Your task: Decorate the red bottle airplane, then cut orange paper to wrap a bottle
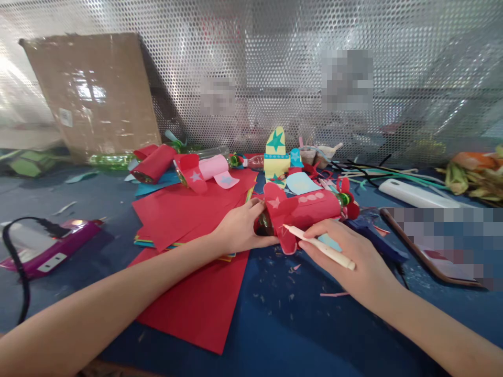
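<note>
Two arms [110,298]: left hand [240,228] holds one bottle [316,208], right hand [350,250] one pen [328,251]

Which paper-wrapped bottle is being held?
The red bottle in front, gripped by the left hand, with the white pen in the right hand at its wing. The pink bottle, yellow bottle and other red bottle lie farther back.

- I see the left arm [133,290] slant up from the bottom left.
- The left hand [240,226] grips with bent fingers.
- The right arm [440,335] slants from the bottom right.
- The right hand [361,251] pinches.
</note>
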Available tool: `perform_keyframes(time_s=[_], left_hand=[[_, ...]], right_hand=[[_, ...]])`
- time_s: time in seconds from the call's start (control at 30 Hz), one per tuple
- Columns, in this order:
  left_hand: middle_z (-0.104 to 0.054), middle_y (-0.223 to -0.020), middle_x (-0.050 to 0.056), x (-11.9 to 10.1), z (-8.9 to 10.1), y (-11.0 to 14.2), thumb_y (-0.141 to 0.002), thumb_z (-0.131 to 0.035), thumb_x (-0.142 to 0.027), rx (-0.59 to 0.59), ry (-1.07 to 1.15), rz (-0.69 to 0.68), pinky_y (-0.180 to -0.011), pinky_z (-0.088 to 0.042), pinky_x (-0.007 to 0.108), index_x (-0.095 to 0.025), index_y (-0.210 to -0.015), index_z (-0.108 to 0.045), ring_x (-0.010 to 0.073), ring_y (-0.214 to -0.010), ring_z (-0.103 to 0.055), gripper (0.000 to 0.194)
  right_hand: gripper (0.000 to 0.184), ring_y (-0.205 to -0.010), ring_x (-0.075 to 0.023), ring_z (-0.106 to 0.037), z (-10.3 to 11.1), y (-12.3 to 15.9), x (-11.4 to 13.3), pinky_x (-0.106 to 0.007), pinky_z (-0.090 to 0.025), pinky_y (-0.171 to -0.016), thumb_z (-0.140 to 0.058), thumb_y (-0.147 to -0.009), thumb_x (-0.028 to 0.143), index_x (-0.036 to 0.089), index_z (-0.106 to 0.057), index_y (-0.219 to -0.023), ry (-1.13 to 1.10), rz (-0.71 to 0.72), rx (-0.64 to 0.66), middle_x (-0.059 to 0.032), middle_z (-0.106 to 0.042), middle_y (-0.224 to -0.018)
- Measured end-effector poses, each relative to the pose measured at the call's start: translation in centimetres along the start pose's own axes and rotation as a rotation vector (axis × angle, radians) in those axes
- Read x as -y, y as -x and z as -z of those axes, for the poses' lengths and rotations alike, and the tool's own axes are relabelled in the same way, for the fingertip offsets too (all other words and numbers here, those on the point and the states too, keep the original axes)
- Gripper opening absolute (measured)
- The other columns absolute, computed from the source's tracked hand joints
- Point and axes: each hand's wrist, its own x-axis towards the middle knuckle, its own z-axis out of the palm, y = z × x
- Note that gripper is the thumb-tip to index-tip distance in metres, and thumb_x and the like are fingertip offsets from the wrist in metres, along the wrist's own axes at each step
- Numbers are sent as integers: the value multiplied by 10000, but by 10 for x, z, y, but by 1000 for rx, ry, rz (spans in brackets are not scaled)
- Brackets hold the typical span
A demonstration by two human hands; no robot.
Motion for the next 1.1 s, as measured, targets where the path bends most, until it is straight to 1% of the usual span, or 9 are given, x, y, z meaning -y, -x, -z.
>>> perform_keyframes(time_s=[0.13,0.3,0.53,0.7,0.93,1.1], left_hand=[[-540,-1225,135,0,0,0,-694,-606,-649,6,-8,14,-858,-499,415,-187,-1206,-481,298,-1081,-579,701],[-548,-1209,135,-1,-1,0,-702,-619,-623,5,-9,5,-873,-494,417,-173,-1197,-484,293,-1082,-577,682],[-574,-1141,124,0,0,-1,-698,-628,-613,2,-12,9,-872,-495,413,-160,-1140,-511,289,-1061,-584,643],[-567,-1184,112,-2,1,-2,-703,-642,-593,10,-4,1,-889,-486,418,-189,-1201,-492,287,-1088,-570,658],[-564,-1196,113,-1,1,-2,-706,-639,-600,5,-4,-1,-890,-484,414,-191,-1235,-473,287,-1100,-566,689],[-567,-1190,120,-2,2,-2,-706,-643,-595,27,-10,6,-894,-480,421,-190,-1244,-464,296,-1111,-559,697]], right_hand=[[30,-673,-120,-606,0,-2,0,-225,-431,-578,-543,-872,213,230,-545,-847,18,8,-19,33,-642,-774],[28,-690,-132,-610,0,-3,0,-236,-436,-588,-544,-866,214,230,-535,-846,23,11,-33,20,-646,-790],[75,-629,-112,-571,3,-1,1,-223,-419,-568,-522,-868,202,219,-535,-795,19,4,-8,33,-603,-718],[100,-635,-113,-545,3,0,0,-224,-421,-588,-517,-842,160,208,-522,-755,29,11,-5,20,-573,-704],[132,-611,-122,-525,4,-2,1,-232,-418,-565,-509,-818,152,214,-490,-702,42,-14,16,13,-547,-677],[142,-618,-123,-525,4,-1,2,-234,-423,-572,-514,-815,150,213,-490,-690,41,-19,26,14,-545,-676]])
